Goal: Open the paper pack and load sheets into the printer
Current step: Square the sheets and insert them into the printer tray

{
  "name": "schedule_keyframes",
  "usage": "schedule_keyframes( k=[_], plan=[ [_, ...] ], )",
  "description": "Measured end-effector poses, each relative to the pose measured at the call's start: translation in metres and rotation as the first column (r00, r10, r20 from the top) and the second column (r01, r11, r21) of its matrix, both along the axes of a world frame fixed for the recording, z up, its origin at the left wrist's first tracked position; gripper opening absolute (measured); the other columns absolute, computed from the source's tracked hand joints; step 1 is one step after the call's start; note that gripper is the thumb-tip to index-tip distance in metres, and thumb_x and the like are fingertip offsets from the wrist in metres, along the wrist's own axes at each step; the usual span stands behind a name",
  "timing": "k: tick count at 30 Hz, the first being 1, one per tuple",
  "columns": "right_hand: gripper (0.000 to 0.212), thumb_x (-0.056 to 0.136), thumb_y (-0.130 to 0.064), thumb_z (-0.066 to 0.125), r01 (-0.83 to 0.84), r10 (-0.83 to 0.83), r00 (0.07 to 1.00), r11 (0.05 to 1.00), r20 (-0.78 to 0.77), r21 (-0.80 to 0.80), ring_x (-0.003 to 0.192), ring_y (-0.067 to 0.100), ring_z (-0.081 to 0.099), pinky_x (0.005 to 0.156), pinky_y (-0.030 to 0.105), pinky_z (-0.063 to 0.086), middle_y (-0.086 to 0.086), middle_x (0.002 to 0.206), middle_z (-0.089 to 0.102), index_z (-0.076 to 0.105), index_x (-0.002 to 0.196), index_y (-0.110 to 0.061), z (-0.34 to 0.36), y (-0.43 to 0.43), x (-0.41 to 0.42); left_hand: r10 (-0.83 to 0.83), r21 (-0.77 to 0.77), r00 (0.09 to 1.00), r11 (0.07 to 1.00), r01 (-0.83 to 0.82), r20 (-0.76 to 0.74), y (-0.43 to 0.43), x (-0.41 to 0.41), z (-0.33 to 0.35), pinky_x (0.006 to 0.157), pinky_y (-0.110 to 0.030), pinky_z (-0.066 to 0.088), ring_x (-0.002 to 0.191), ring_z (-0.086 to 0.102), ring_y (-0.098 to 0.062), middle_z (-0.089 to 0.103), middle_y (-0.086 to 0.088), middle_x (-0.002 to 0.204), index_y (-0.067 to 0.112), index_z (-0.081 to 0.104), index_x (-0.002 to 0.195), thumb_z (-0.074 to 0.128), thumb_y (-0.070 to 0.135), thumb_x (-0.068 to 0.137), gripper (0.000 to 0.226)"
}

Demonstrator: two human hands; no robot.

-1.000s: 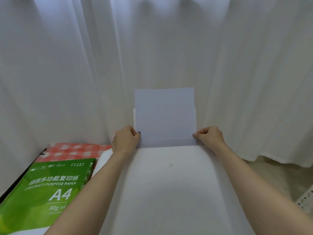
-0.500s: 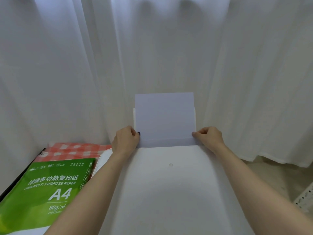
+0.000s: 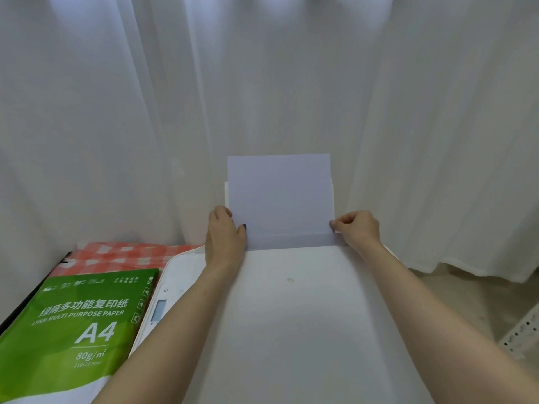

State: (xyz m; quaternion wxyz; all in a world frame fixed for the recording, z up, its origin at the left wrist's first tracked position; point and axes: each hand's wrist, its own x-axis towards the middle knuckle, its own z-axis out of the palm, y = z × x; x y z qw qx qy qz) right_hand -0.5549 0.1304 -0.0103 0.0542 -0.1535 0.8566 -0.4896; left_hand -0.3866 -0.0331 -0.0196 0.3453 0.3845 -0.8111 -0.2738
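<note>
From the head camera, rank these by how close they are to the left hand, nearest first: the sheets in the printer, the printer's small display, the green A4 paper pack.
Measured from the left hand:
1. Sheets: touching its thumb, just to its right.
2. Display: below and left, on the printer's panel.
3. A4 paper pack: farthest, at lower left beside the printer.
</note>
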Motion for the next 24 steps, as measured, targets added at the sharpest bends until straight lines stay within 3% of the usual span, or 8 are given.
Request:
schedule_keyframes(
  k=[7, 14, 20, 24],
  plan=[
    [0.014, 0.082, -0.015, 0.068, 0.010, -0.010, 1.000, 1.000, 0.003, -0.002, 0.078, 0.020, 0.056, 0.072, 0.024, 0.039, 0.006, 0.084, 0.065, 0.073, 0.086, -0.003, -0.003, 0.002, 0.001, 0.035, 0.062, 0.998, 0.998, -0.031, -0.053, 0.005, -0.001, -0.001, 0.080, -0.023, 0.032, 0.104, 0.051, -0.029, 0.048, -0.016, 0.124, -0.001, 0.046, 0.121, 0.049, 0.002, 0.086, 0.035],
    [0.028, 0.080, -0.014, 0.069, 0.032, -0.032, 0.999, 0.998, 0.000, -0.045, 0.090, 0.019, 0.059, 0.079, 0.023, 0.042, 0.011, 0.107, 0.071, 0.069, 0.107, -0.007, -0.002, 0.002, 0.001, 0.062, 0.099, 0.996, 0.994, -0.055, -0.070, -0.003, 0.002, 0.002, 0.082, -0.023, 0.033, 0.108, 0.054, -0.029, 0.056, -0.015, 0.119, 0.003, 0.056, 0.119, 0.048, -0.001, 0.083, 0.037],
    [0.025, 0.084, -0.013, 0.065, -0.014, 0.013, 1.000, 1.000, -0.011, -0.014, 0.103, 0.021, 0.061, 0.081, 0.020, 0.038, 0.010, 0.111, 0.070, 0.070, 0.106, -0.004, 0.002, 0.008, 0.012, -0.043, 0.124, 0.999, 0.991, 0.047, -0.034, -0.005, 0.013, -0.002, 0.082, -0.026, 0.037, 0.102, 0.056, -0.029, 0.057, -0.014, 0.115, 0.005, 0.053, 0.121, 0.047, 0.000, 0.082, 0.040],
    [0.020, 0.088, -0.013, 0.059, -0.047, 0.050, 0.997, 0.997, -0.055, 0.053, 0.106, 0.027, 0.062, 0.081, 0.024, 0.042, 0.014, 0.108, 0.071, 0.072, 0.098, -0.001, 0.006, 0.016, 0.025, -0.080, 0.149, 0.997, 0.986, 0.078, 0.006, 0.002, 0.031, -0.003, 0.090, -0.030, 0.039, 0.112, 0.053, -0.029, 0.053, -0.016, 0.122, 0.005, 0.050, 0.126, 0.047, -0.001, 0.082, 0.044]
  ],
)
